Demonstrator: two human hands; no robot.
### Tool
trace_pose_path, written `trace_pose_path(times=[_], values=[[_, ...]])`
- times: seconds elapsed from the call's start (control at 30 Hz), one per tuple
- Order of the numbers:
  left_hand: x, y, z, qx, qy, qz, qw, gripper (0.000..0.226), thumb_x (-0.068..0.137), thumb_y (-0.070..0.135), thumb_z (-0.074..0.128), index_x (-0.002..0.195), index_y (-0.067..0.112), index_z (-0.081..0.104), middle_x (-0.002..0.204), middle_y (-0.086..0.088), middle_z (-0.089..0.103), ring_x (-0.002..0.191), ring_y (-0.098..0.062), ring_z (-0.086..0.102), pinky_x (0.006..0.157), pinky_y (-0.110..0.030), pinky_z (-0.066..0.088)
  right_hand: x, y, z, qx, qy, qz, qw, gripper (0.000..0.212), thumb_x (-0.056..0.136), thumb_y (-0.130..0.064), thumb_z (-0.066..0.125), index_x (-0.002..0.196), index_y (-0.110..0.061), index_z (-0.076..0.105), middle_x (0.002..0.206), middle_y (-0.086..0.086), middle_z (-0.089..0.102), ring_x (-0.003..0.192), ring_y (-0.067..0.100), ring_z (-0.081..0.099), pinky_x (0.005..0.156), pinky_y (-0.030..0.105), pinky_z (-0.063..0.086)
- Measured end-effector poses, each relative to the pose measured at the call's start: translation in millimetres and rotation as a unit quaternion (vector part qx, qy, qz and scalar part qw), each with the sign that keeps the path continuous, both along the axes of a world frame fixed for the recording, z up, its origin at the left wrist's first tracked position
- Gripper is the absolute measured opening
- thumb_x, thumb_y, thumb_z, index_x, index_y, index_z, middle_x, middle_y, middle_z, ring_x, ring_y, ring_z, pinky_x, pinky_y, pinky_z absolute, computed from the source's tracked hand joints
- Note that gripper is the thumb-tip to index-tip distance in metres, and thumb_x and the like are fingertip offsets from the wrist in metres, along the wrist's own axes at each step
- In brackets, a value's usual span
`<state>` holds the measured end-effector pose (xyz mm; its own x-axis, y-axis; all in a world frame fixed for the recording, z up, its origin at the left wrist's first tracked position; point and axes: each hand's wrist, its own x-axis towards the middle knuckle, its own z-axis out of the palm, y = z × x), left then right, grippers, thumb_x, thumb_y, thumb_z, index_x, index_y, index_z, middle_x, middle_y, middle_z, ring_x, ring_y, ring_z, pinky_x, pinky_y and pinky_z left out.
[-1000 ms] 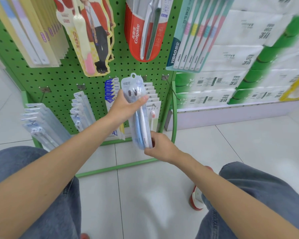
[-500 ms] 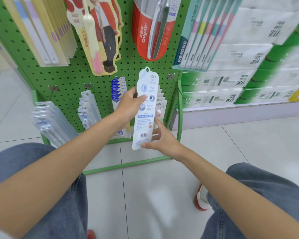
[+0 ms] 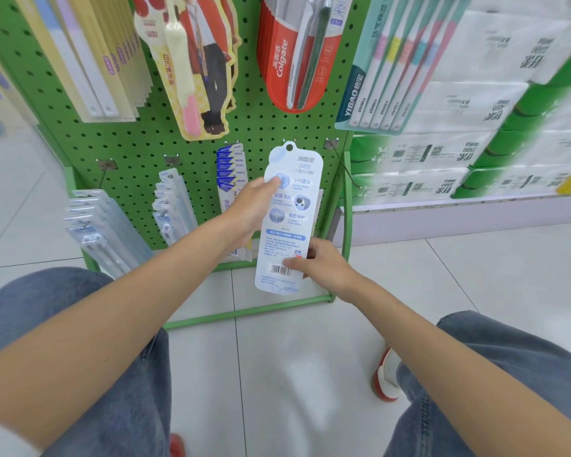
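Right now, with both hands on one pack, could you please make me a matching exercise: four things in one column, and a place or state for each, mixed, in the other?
Column one
1. held toothbrush pack
2. Colgate pack
3. left hand
4. right hand

Column two
A. pinches the lower part, thumb beside the barcode
B. red, hangs on the pegboard
C. printed back faces the camera
D. holds the upper half, thumb on the print

Pairs: 1-C, 2-B, 3-D, 4-A
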<state>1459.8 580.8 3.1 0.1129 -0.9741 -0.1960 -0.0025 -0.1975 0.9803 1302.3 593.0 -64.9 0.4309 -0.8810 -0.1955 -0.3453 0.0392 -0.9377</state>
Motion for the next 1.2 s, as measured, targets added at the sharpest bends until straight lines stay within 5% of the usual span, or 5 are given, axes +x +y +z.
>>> trace_pose_path(times=[0.2,0.4,0.97,1.13,1.2], values=[[-5.9,4.6,-6.7,0.028,0.01,-0.036,0.999,0.024,0.106,0.027,0.039,0.106,0.014,0.059,0.102,-0.005,0.072,0.084,-0.018,0.07,0.075,-0.033,0.057,-6.5,-10.4,22.5,-0.004,-0.062,-0.076,0.995,0.016,0.095,-0.011,0.06,0.109,-0.009,0.067,0.103,0.005,0.074,0.089,0.02,0.071,0.079,0.037,0.057],[-8.2,6.0,-7.4,0.04,0.016,-0.062,0.997,0.026,0.106,0.032,0.038,0.11,0.017,0.06,0.103,-0.003,0.072,0.089,-0.017,0.071,0.08,-0.036,0.056,-13.3,-15.6,43.1,-0.021,-0.111,-0.135,0.984,0.016,0.099,-0.018,0.054,0.086,-0.01,0.055,0.08,0.001,0.068,0.062,0.007,0.064,0.055,0.019,0.05],[-11.5,10.6,-9.9,0.061,-0.03,-0.104,0.992,0.033,0.106,0.035,0.038,0.12,0.015,0.06,0.103,0.002,0.072,0.08,-0.007,0.071,0.064,-0.025,0.052,-13.9,-10.6,51.3,-0.003,-0.146,-0.173,0.974,0.039,0.105,-0.035,0.036,0.083,-0.015,0.062,0.06,-0.007,0.065,0.048,0.004,0.057,0.046,0.016,0.043],[-9.7,4.7,-14.2,0.056,-0.018,-0.016,0.998,0.034,0.104,0.033,0.042,0.116,0.008,0.062,0.111,-0.01,0.073,0.095,-0.023,0.071,0.087,-0.041,0.056,-9.9,-11.5,37.7,-0.055,-0.047,-0.173,0.982,0.012,0.096,-0.022,0.058,0.104,-0.013,0.054,0.088,0.007,0.069,0.072,0.015,0.064,0.067,0.031,0.052],[-9.2,3.9,-14.5,0.06,0.006,0.005,0.998,0.035,0.104,0.032,0.043,0.122,0.007,0.06,0.112,-0.01,0.072,0.099,-0.026,0.07,0.093,-0.046,0.055,-7.0,-7.6,30.6,-0.098,0.008,-0.168,0.981,0.033,0.09,-0.016,0.063,0.118,-0.021,0.046,0.098,0.005,0.066,0.083,0.018,0.065,0.075,0.037,0.054]])
